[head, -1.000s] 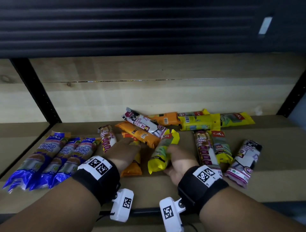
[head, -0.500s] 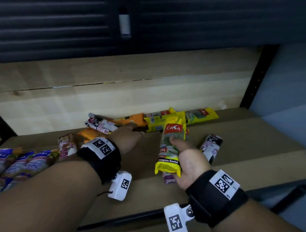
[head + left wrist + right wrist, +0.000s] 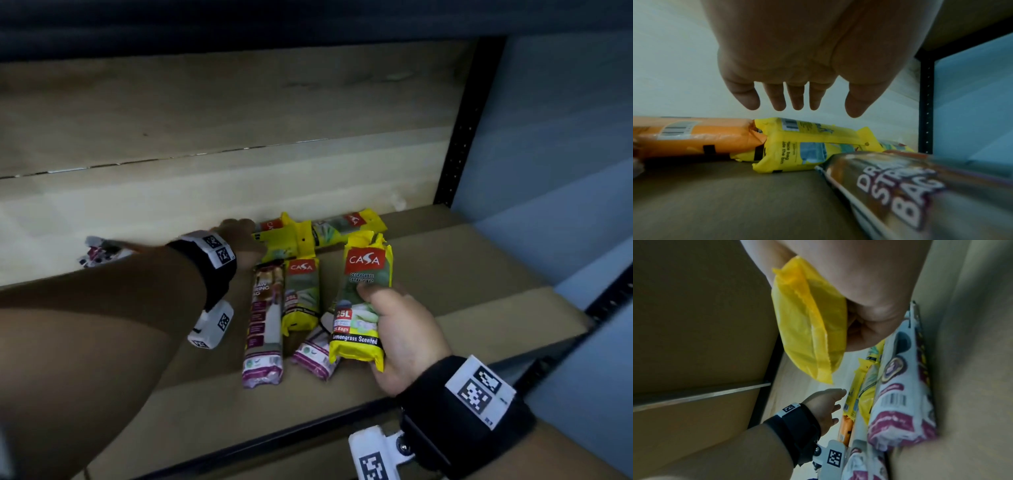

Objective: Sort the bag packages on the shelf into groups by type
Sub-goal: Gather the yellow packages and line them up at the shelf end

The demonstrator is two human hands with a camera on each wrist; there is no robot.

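My right hand [image 3: 394, 329] grips a yellow CASA garbage-bag pack [image 3: 363, 301] and holds it upright above the shelf; the right wrist view shows the same pack [image 3: 809, 324] from its back. My left hand [image 3: 243, 243] reaches to the back wall, fingers straight and spread [image 3: 795, 97], just above a yellow pack lying face down [image 3: 807, 142] and touching nothing. An orange pack [image 3: 694, 136] lies to its left. A purple draw-string bag pack [image 3: 263, 322] and another yellow CASA pack [image 3: 301, 294] lie side by side between my hands. A second purple pack [image 3: 315, 353] lies under the held one.
More yellow packs [image 3: 346, 224] lie along the wooden back wall. A purple-white pack [image 3: 99, 251] lies far left behind my forearm. The black shelf post [image 3: 459, 137] stands at the right. Bare shelf board [image 3: 462, 274] extends right of the packs.
My right hand has carried the yellow CASA pack to the right and kept it lifted. My left hand has reached farther back toward the yellow packs by the wall. The view has swung right.
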